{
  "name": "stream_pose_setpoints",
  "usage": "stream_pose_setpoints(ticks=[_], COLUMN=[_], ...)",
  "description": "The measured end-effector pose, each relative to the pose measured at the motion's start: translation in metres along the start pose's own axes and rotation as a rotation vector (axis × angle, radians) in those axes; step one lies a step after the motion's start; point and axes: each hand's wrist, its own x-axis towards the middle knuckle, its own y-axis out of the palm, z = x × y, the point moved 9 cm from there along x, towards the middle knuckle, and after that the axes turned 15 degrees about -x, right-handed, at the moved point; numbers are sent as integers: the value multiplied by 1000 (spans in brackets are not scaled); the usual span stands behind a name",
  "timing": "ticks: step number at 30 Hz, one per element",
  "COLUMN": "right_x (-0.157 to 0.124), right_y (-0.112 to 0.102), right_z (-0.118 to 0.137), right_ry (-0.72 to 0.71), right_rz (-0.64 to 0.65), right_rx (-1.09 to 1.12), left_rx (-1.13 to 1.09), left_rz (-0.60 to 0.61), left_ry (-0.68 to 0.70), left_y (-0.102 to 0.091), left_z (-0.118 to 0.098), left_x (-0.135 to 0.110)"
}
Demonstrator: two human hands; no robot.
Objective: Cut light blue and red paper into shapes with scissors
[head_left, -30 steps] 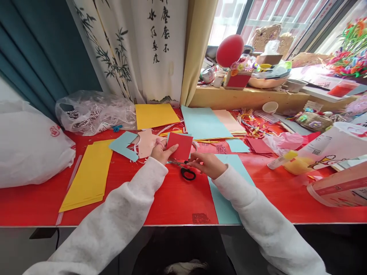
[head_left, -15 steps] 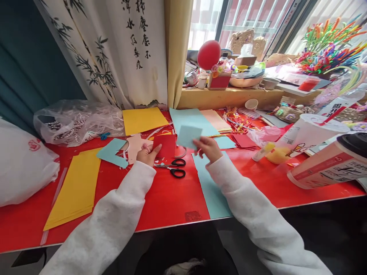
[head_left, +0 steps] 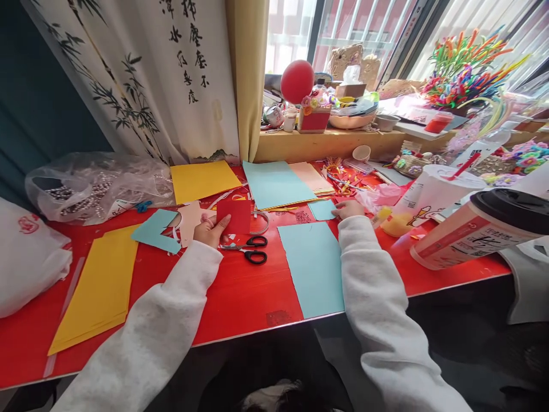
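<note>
My left hand [head_left: 209, 230] pinches a red paper square [head_left: 235, 216] by its lower left corner, holding it just above the red table [head_left: 240, 297]. Black-handled scissors [head_left: 251, 250] lie on the table right below that square. My right hand [head_left: 349, 209] lies low and flat on the table further right, fingertips at the right edge of a small light blue paper piece [head_left: 321, 209]; nothing shows in its grip. Between my white sleeves lies a large light blue sheet [head_left: 313, 266].
Yellow sheets [head_left: 96, 292] lie at the left, blue and pink cut scraps [head_left: 156, 230] by my left hand. More yellow [head_left: 201, 180], blue [head_left: 274, 183] and pink sheets lie at the back. Two tipped paper cups [head_left: 476, 232] lie right; plastic bags [head_left: 94, 183] left; a cluttered windowsill [head_left: 343, 137] behind.
My right hand, which held a small light blue piece up in the air, has swung right and down onto the table. My left hand keeps the red square. My view has turned right.
</note>
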Motion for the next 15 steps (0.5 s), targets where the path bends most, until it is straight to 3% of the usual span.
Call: stream_pose_setpoints(ticks=[4, 8, 10, 12, 13, 15], right_x=[-13, -51, -82, -125, -139, -146], right_y=[-15, -23, -5, 32, 46, 64], right_z=[17, 78, 120, 165, 175, 180], right_ry=[-53, -252, -394, -594, -615, -565], right_rz=[-48, 5, 158, 536, 625, 663], right_rx=[78, 238, 328, 493, 510, 527], left_rx=[-66, -163, -80, 36, 81, 143], left_rz=[-62, -28, 26, 102, 159, 276], left_ry=[6, 77, 51, -9, -25, -7], left_y=[-7, -4, 5, 19, 28, 43], left_z=[-7, -27, -28, -19, -14, -8], left_x=[1, -3, -11, -22, -28, -35])
